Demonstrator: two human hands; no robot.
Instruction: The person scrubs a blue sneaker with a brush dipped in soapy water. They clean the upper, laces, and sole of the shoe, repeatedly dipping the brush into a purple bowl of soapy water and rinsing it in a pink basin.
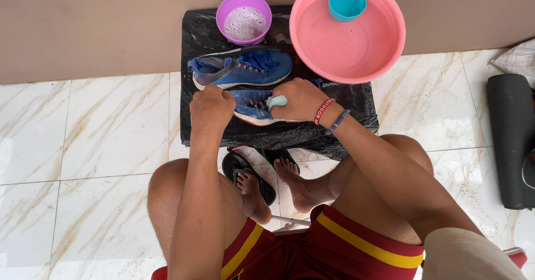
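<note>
From the head camera I see a purple bowl (244, 18) of suds and a pink basin (347, 35) holding a teal cup (346, 2), both on a low stand wrapped in black plastic (356, 99) over pale marble floor tiles (83, 140). One blue shoe (242, 68) lies just behind another (251, 104). My left hand (212, 108) is clenched on the nearer shoe's heel end; my right hand (301, 100) grasps a pale teal brush (277, 101) pressed against that shoe.

No packages, labels, signs — or screens
</note>
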